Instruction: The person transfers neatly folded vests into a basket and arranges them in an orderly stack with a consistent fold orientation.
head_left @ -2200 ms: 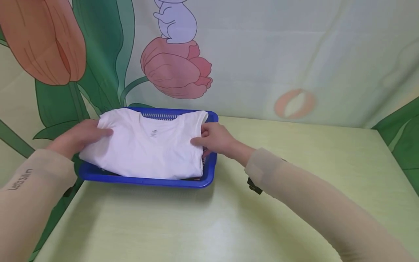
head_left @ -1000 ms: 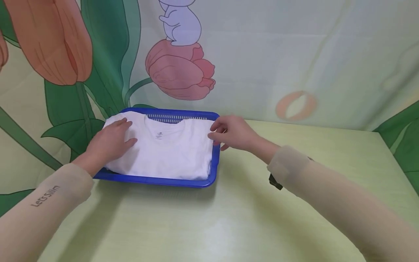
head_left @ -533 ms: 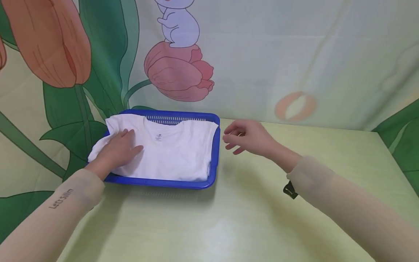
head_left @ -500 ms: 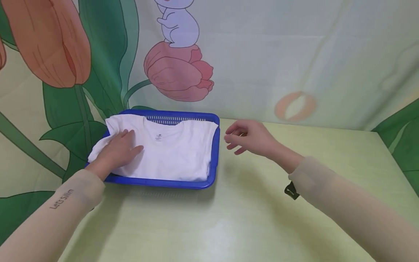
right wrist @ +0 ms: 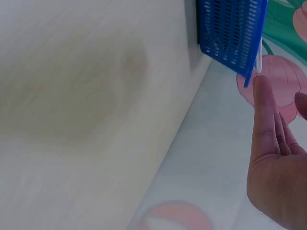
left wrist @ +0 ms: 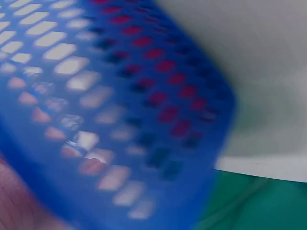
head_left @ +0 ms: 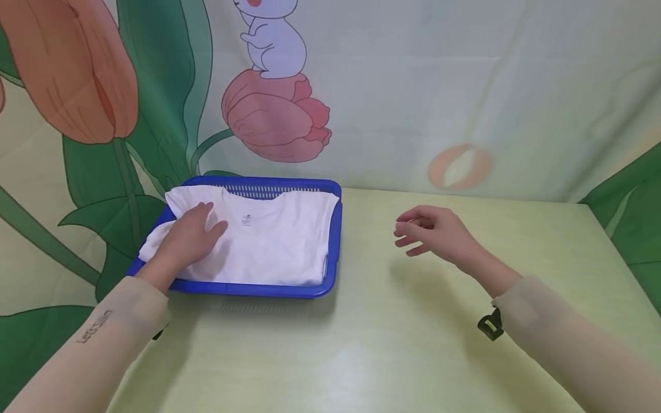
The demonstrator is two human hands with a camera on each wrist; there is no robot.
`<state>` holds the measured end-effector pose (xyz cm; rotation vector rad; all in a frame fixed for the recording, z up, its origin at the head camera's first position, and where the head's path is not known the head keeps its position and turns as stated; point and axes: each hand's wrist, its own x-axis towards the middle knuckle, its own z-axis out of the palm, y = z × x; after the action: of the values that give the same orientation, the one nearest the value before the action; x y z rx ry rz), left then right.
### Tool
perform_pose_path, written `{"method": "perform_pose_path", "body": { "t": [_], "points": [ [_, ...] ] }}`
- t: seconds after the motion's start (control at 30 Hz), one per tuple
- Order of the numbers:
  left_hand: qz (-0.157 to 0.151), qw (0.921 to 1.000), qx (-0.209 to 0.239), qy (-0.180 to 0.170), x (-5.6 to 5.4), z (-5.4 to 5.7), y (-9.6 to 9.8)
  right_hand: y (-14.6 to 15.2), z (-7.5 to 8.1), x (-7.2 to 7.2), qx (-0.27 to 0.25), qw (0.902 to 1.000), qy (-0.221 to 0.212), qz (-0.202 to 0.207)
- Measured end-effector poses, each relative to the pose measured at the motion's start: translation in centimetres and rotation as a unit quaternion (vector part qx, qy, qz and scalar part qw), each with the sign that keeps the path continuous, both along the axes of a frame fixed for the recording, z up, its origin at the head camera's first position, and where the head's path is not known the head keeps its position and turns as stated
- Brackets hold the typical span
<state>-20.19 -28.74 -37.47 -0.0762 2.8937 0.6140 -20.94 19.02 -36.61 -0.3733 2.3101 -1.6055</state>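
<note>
A folded white T-shirt [head_left: 279,241] with a printed neck label lies neckline-back in a blue plastic basket [head_left: 334,246]. My left hand [head_left: 188,238] is over the shirt's left part, fingers extended and thumb apart; whether the palm presses on the cloth cannot be told. The right hand [head_left: 441,232] hovers above the table right of the basket, holding nothing, fingers loosely bent. In the right wrist view that hand [right wrist: 280,177] appears at the right edge, apart from the basket. Red, dark and pale material shows through the holes of the basket wall [left wrist: 213,163] in the left wrist view.
The basket stands at the back left of a pale green-yellow table [head_left: 330,355]. Behind it hangs a cloth [head_left: 387,103] printed with tulips and a white cartoon animal. Both forearms wear beige sleeves, and a black strap [head_left: 490,324] shows below the right cuff.
The shirt, earlier gripped at both sides, has settled into the basket. My right hand has let go and moved right. The left hand has shifted inward from the shirt's edge and spread its fingers.
</note>
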Motion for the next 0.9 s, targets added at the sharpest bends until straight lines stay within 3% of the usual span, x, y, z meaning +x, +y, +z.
{"method": "perform_pose_path", "body": {
  "t": [0.23,0.43,0.67,0.9],
  "points": [
    [0.010,0.9983,0.041,0.040,-0.1,2.5,2.7,2.1,-0.6,0.3,0.012,0.9993,0.014,-0.033],
    [0.002,0.9974,0.053,0.050,-0.3,3.9,5.2,2.6,0.1,0.6,0.085,0.9927,0.074,-0.042],
    [-0.009,0.9952,0.058,0.079,0.2,5.2,9.4,3.8,0.1,0.7,0.226,0.9527,0.191,-0.070],
    [-0.006,0.9893,0.050,0.137,0.6,5.4,15.8,4.7,-0.9,0.4,0.260,0.9343,0.218,-0.109]
  ]
}}
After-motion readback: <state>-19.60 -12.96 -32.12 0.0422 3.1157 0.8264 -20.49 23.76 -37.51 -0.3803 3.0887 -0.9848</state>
